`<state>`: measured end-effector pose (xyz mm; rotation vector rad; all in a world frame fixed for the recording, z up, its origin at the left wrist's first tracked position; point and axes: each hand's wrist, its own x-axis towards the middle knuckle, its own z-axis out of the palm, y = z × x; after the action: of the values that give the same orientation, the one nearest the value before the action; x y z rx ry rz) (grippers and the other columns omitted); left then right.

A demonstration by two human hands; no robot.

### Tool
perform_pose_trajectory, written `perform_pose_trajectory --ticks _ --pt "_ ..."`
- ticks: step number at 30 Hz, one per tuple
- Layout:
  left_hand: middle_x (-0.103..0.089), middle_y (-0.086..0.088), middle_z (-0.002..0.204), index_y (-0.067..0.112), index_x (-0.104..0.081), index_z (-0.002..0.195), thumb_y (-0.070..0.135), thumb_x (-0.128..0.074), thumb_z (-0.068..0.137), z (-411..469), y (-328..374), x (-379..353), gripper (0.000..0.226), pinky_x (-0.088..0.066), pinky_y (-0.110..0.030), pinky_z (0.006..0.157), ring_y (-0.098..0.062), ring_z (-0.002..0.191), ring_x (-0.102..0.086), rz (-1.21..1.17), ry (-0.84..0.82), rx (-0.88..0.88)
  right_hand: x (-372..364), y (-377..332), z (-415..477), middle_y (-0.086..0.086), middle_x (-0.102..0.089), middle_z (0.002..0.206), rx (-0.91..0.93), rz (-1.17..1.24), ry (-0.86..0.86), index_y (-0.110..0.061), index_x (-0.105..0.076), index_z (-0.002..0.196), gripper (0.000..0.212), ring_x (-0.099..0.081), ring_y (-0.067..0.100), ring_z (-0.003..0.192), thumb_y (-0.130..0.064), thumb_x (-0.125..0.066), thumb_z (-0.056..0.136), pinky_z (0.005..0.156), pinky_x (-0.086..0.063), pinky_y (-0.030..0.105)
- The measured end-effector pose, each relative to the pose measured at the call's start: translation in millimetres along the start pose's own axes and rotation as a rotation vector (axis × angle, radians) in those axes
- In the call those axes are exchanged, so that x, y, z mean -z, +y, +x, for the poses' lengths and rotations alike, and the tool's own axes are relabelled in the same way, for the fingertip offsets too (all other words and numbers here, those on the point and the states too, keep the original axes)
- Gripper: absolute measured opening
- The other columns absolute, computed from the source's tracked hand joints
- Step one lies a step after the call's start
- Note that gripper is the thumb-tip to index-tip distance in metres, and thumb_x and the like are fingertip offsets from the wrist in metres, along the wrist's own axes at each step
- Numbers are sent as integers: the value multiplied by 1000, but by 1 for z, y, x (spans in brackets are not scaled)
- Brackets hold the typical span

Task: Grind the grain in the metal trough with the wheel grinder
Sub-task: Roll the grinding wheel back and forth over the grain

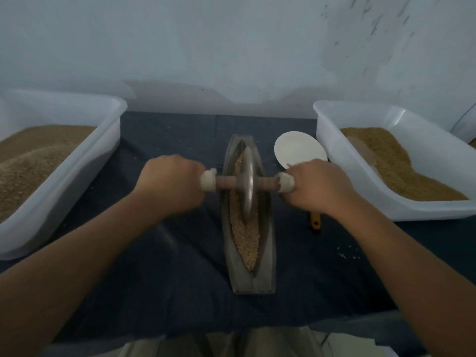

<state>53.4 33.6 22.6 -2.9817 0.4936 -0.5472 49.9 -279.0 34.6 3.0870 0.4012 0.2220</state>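
Behind everything, a pale blue-grey wall (pixel 231 47), scuffed at the upper right. Below it, a dark cloth (pixel 159 253) spread over the work surface. At either edge, a white plastic tub holding brown grain: left tub (pixel 85 181) and right tub (pixel 342 176), both well apart from the work in the middle.

Between them, lengthwise toward the wall, the boat-shaped metal trough (pixel 269 253), with a strip of pale grain (pixel 246 238) along its groove. Standing upright on edge in that groove, a little past the middle toward the far end, the wheel grinder (pixel 247 184), its wooden axle crossing the trough from side to side.

Likely trouble from here: uneven pressure on the two axle ends, tilting the disc, riding it up a trough wall and throwing grain over the rim. Also possible: too long a stroke, running the wheel off the narrow far tip, or nudging the unanchored trough along the cloth.

Left hand (pixel 170 184) wrapped tight round the cream grip at the left axle end, fingers fully curled. Right hand (pixel 322 186) wrapped the same way round the right grip, knuckles up.

Just beyond the right hand, a small white dish (pixel 298 150). Beneath that wrist, a yellow handle end (pixel 314 222), tool otherwise hidden. Nearer, a few spilled crumbs (pixel 345 255) on the cloth.
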Motion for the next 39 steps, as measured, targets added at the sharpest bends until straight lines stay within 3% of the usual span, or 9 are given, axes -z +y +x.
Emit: perform_pose_trajectory --ticks 2,7,13,17,21,25,30,34,39 --pt "-54 7 64 27 -54 66 55 -51 92 37 0 -4 38 -41 -30 57 -20 58 -54 -25 -43 76 -3 0 31 -10 -55 62 -49 -69 118 -29 -60 66 31 -52 9 58 -53 -55 85 49 -28 25" --pt "-52 7 65 27 -48 65 48 -57 89 31 3 7 34 -47 -33 60 -27 66 -62 -60 -92 53 1 1 34 -8 -61 68 -73 -57 11 -29 -62 68 28 -58 13 64 -49 -59 87 53 -38 29" --pt "-44 12 48 32 -44 60 56 -45 74 -61 -3 12 28 -21 -21 43 -10 41 -41 -123 2 -61 16 -7 -41 -11 -49 50 122 -21 25 -32 -51 56 41 -47 3 46 -64 -31 72 43 -36 26" --pt "-55 9 63 29 -52 66 57 -46 83 -16 0 0 34 -40 -30 55 -18 57 -54 -133 -117 53 5 -7 6 -9 -54 58 47 -148 94 -30 -58 62 33 -50 9 53 -55 -53 83 49 -39 26" --pt "-58 4 68 26 -60 68 49 -57 87 45 4 0 30 -43 -32 59 -17 59 -51 -70 -132 149 2 -2 53 -5 -63 67 -85 -131 79 -26 -67 69 30 -62 19 65 -46 -55 88 62 -55 36" --pt "-55 8 66 28 -53 65 46 -60 84 15 1 12 27 -43 -32 59 -22 62 -58 -107 -193 48 3 -4 16 -8 -57 60 -36 -73 29 -27 -59 63 31 -56 13 57 -51 -53 82 51 -41 28" --pt "-41 13 47 32 -42 58 53 -46 73 -54 -4 14 27 -28 -21 44 -12 40 -39 -111 7 -114 10 -3 -49 -11 -45 49 103 -33 66 -30 -45 53 35 -43 5 43 -61 -39 69 41 -36 26" --pt "-50 10 63 28 -50 65 53 -55 85 3 -1 0 32 -43 -31 57 -23 58 -52 -83 -105 35 2 -7 3 -10 -49 55 9 -121 150 -29 -50 57 37 -43 7 49 -51 -58 85 48 -23 23" --pt "-59 3 73 25 -53 68 46 -57 88 45 1 -2 30 -47 -34 64 -25 67 -58 -107 -143 122 8 -6 48 -3 -59 65 -55 -187 155 -24 -61 64 34 -54 17 59 -47 -54 88 51 -34 27"
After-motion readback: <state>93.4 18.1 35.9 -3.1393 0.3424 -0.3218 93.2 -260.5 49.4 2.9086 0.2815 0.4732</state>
